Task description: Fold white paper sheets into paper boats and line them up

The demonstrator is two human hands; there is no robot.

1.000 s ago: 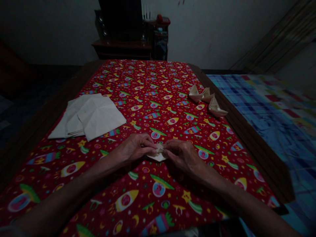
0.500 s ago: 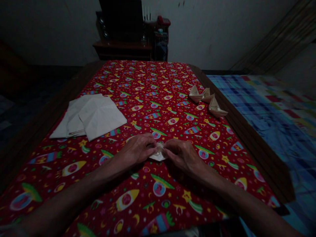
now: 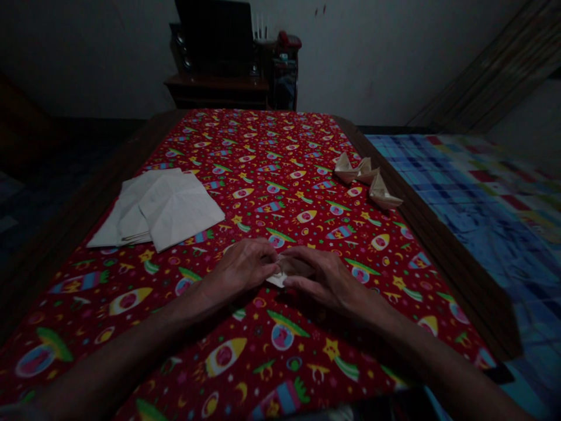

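A small piece of folded white paper (image 3: 276, 281) lies on the red patterned cloth between my two hands. My left hand (image 3: 245, 264) has its thumb and fingertips closed on the paper's left side and covers part of it. From the right, my right hand (image 3: 331, 275) grips the paper, thumb at the near edge and fingers over the far edge, with a dim part of the fold showing between them. Off to the left sits a stack of creased paper sheets (image 3: 184, 204). Several folded paper boats (image 3: 382, 193) stand near the right edge.
The red cloth (image 3: 272, 193) covers a dark wooden table (image 3: 473, 298). Beyond it, a screen (image 3: 214, 41) and a red telephone (image 3: 289, 41) stand by the wall. A blue checked covering (image 3: 407, 164) lies on the right. A dark object (image 3: 385, 406) is at the near edge.
My right thumb and fingers have spread further apart around the folded paper, showing more of its right part. My left hand has kept its place.
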